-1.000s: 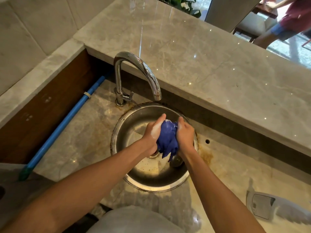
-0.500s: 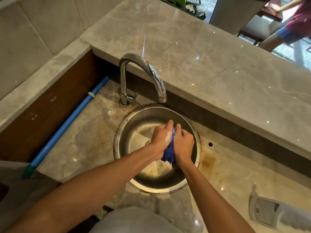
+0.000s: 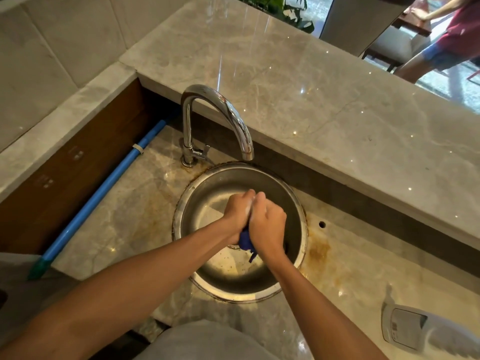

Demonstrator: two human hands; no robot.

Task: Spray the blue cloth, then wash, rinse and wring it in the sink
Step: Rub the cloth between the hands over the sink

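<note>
Over the round steel sink (image 3: pixel 197 201), my left hand (image 3: pixel 237 214) and my right hand (image 3: pixel 268 224) press together, both shut on the blue cloth (image 3: pixel 245 239). Only a small bunched part of the cloth shows below the hands, with a thin end hanging toward the sink bottom. White suds sit between my thumbs. The chrome tap (image 3: pixel 223 113) arches over the sink's far rim, and no water is visible at its spout.
A blue pole (image 3: pixel 104 189) lies along the left wall of the lower counter. A white spray bottle (image 3: pixel 413 331) lies at the right front. A raised marble ledge (image 3: pixel 324 100) runs behind the sink. A person stands beyond it at the top right.
My hands have closed tighter together around the cloth, hiding most of it. The camera view has shifted slightly.
</note>
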